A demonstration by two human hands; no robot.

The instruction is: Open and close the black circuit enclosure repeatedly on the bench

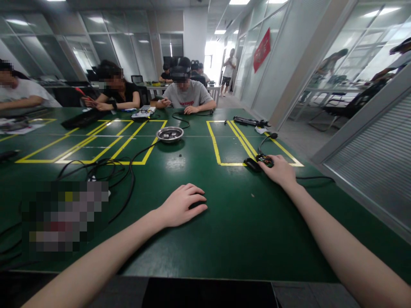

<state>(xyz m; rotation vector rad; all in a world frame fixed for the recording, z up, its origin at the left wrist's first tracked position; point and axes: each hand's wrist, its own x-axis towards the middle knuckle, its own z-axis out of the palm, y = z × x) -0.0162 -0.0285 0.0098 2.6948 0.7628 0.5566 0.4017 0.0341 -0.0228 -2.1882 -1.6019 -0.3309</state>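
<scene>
My left hand (pixel 188 205) lies palm down on the green table, fingers spread and nothing under them that shows. Further out on the right, my right hand (pixel 281 171) has its fingers closed on a small dark circuit board (pixel 265 161) with tiny coloured parts; the fingertips partly cover it. Beside the board sits a black oval casing (pixel 252 164), on the yellow tape line. A cable with a round black end (pixel 272 135) lies just beyond this hand.
A metal bowl (pixel 170 134) with small metal pieces stands mid-table. Black cables (pixel 123 171) loop at left near a blurred-out object (pixel 67 218). A folded black tripod-like item (pixel 252 122) lies at the far right. Several people sit across the table, one in a grey shirt (pixel 186 94).
</scene>
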